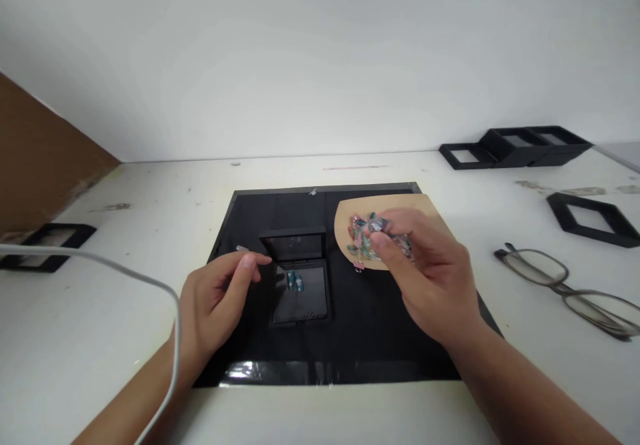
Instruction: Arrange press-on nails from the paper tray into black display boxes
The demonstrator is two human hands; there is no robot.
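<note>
My left hand rests at the left side of a small black lidded box. Its index finger stretches to the box's hinge side, the other fingers are loosely curled, and I see nothing held. Two glossy teal press-on nails lie inside the box, whose lid stands up at the back. Above a beige board, my right hand pinches a small shiny silver-teal press-on nail between thumb and fingers. Under those fingers is a pile of glossy green, pink and clear pieces, partly hidden by the hand.
A black mat lies beneath the box and board. A pink binder clip sits at the board's edge. Eyeglasses and a black frame lie right; more black frames stand behind. A white cable crosses my left forearm.
</note>
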